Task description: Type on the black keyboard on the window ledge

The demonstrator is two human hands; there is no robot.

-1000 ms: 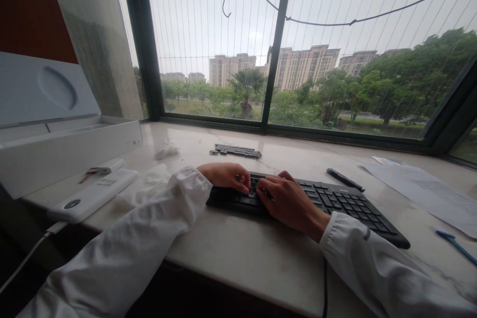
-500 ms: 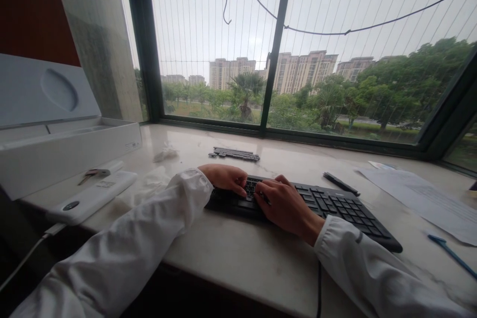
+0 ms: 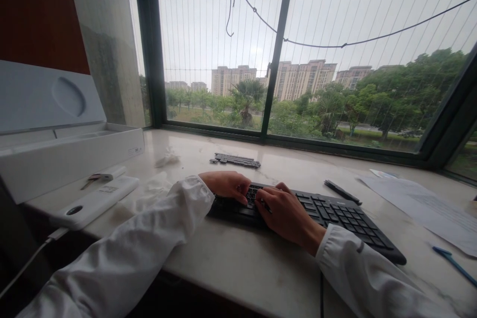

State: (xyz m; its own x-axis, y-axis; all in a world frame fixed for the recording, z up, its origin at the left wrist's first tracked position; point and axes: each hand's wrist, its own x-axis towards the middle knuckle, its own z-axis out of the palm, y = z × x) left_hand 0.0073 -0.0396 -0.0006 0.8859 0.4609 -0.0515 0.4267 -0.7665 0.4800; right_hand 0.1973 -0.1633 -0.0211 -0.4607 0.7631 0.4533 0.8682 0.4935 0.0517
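A black computer keyboard (image 3: 335,216) lies on the pale marble counter, its right side showing keys in place. Between my hands is a patch of bare key sockets (image 3: 252,193) with the caps off. Over the keyboard's left part, my left hand (image 3: 228,185) is closed, thumb and fingers curled together at that patch. My right hand (image 3: 285,211) rests on the middle of the keyboard, fingers bent and pinched toward the same patch. Whatever either hand holds is hidden. Loose keycaps (image 3: 235,160) lie in rows behind the keyboard.
To the left are an open white box (image 3: 74,156), a white power bank (image 3: 99,201) with a cable, a key (image 3: 95,179) and crumpled tissue (image 3: 151,191). Rightward lie a black strip-shaped piece (image 3: 342,192), printed paper (image 3: 425,208) and a blue tool (image 3: 454,263). A window stands behind.
The view has tilted up a little, so everything sits lower in the picture. Both hands stay at the same patch of the keyboard, with only slight finger shifts.
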